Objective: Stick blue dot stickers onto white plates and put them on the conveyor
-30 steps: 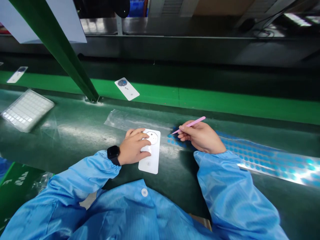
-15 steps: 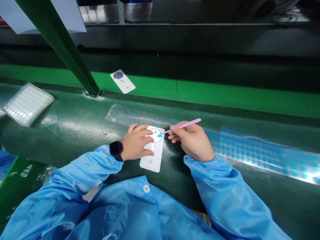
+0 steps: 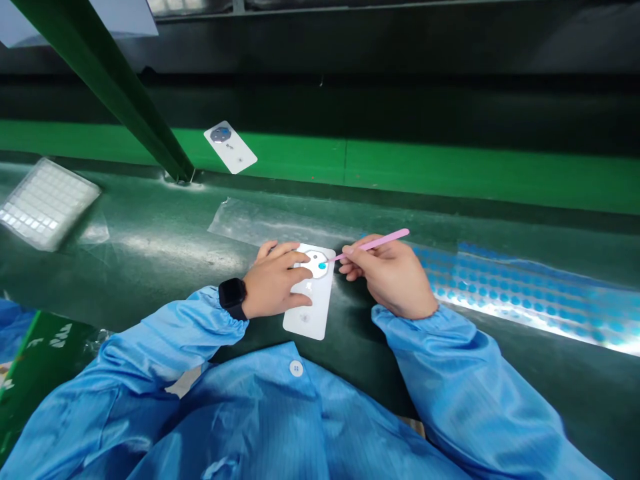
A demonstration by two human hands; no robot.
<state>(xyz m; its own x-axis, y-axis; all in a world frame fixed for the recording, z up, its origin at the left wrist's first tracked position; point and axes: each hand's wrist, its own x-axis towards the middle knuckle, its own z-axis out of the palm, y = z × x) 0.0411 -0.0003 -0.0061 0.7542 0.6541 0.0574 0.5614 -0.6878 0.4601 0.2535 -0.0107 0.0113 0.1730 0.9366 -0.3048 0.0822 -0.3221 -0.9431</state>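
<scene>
A white phone back panel (image 3: 306,320) lies flat on the green bench, its large camera ring holding a round blue sticker (image 3: 323,265). My left hand (image 3: 277,280), with a black watch at the wrist, rests on the panel's left side; its fingers are spread and hold nothing. My right hand (image 3: 395,277) pinches slim pink tweezers (image 3: 385,239) just right of the panel. Their thin tip is at the right part of the camera ring, close beside the blue sticker; whether it touches the sticker I cannot tell.
Right of my hand lies a clear sheet of blue round stickers (image 3: 525,297). A clear film strip (image 3: 260,223) is beyond the panel. Another white panel (image 3: 233,150) rests on the green ledge, near a slanted green post (image 3: 145,113). A gridded white tray (image 3: 47,203) sits at left.
The view has tilted slightly down. The tweezers' tip, earlier against the blue sticker, now sits a little to its upper right. My left hand stays on the panel.
</scene>
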